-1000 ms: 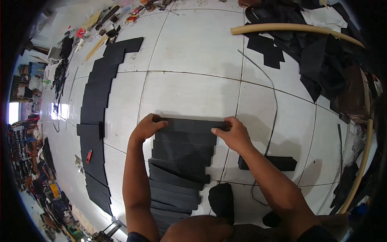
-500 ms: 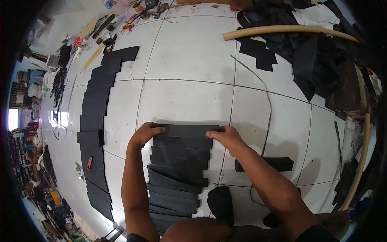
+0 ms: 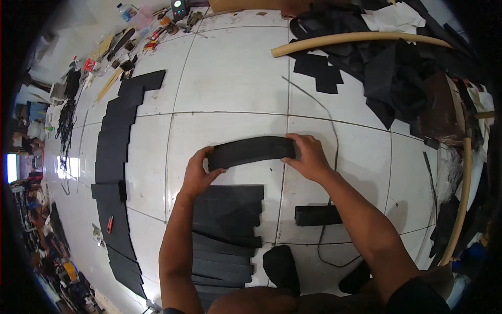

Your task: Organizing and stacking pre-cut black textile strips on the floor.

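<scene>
Moved off the overlapping row [image 3: 225, 243], the black strip [image 3: 252, 152] was held over the tiles [image 3: 230, 68], its ends pinched by left hand [image 3: 198, 172] and right hand [image 3: 311, 159]; apparently light and flexible, it was best gripped there

This looks like a workshop, with its materials spread straight over a floor of glossy white square tiles [image 3: 230, 68]. A long, overlapping row of flat matte-black strips [image 3: 112, 146] runs along it, with a slim red hand tool [image 3: 110, 224] lying on top. Right of that row sits a layered stack of similar black strips [image 3: 227, 206]; farther right, a crumpled heap of black sheet material [image 3: 395, 78] and a long, curved tan rod [image 3: 361, 37]. Left of the row lies a tangled bundle of thin black cords [image 3: 65, 123]; beyond its far end, a jumble of small loose articles [image 3: 151, 44] and a clear plastic bottle [image 3: 125, 13].
</scene>
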A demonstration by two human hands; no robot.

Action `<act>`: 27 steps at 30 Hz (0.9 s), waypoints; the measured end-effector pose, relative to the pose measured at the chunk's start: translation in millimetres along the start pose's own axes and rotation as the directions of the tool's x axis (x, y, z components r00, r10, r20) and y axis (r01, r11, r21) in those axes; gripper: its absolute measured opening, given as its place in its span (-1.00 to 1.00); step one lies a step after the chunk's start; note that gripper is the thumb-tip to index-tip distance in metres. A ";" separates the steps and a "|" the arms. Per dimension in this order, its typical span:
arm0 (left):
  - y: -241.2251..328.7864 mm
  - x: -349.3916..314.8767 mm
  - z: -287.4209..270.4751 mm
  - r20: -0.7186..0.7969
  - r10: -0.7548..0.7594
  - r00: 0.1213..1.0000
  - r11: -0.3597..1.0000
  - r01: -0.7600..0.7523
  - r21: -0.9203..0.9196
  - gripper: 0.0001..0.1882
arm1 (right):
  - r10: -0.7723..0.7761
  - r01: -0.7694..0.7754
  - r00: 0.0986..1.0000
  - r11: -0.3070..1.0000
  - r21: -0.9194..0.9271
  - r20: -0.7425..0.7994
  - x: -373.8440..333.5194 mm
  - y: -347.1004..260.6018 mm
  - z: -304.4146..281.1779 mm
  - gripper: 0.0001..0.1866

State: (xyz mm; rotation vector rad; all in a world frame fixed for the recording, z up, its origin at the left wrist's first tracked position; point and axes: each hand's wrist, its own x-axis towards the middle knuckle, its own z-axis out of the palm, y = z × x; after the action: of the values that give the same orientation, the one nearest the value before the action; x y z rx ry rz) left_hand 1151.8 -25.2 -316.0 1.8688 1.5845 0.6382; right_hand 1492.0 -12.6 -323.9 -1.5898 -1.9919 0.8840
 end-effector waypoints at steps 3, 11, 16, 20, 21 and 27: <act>11.6 3.5 8.9 0.061 0.021 0.998 0.996 -0.027 0.091 -0.26 | -0.131 0.125 0.991 0.980 -0.153 -0.033 -2.6 13.1 7.4 -0.38; 21.6 21.2 -4.1 0.068 0.144 0.987 0.934 -0.158 0.321 -0.14 | -0.099 0.106 0.994 0.984 -0.144 0.051 1.2 11.4 -2.2 -0.41; 14.9 16.8 -7.3 0.180 0.104 0.978 0.936 -0.158 0.315 -0.27 | -0.053 0.063 0.996 0.986 -0.154 0.067 -1.0 7.1 -0.2 -0.39; 16.8 1.8 8.9 0.081 0.102 0.991 0.985 -0.112 0.134 -0.35 | -0.094 0.094 0.996 0.986 -0.138 0.005 -5.6 14.1 3.7 -0.39; 14.5 0.5 10.4 0.089 0.104 0.991 0.985 -0.115 0.130 -0.35 | -0.113 0.109 0.993 0.984 -0.139 -0.020 -6.5 13.0 2.8 -0.39; 17.6 4.0 0.7 0.082 0.102 0.991 0.992 -0.095 -0.082 -0.42 | -0.029 0.034 0.994 0.998 -0.052 0.104 -2.6 5.1 -42.9 -0.37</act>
State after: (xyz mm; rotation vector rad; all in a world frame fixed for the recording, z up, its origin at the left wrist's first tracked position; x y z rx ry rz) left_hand 1165.3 -23.2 -304.1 1.8996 1.4000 0.6440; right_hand 1525.6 -5.5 -297.4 -1.5661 -2.1223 0.9254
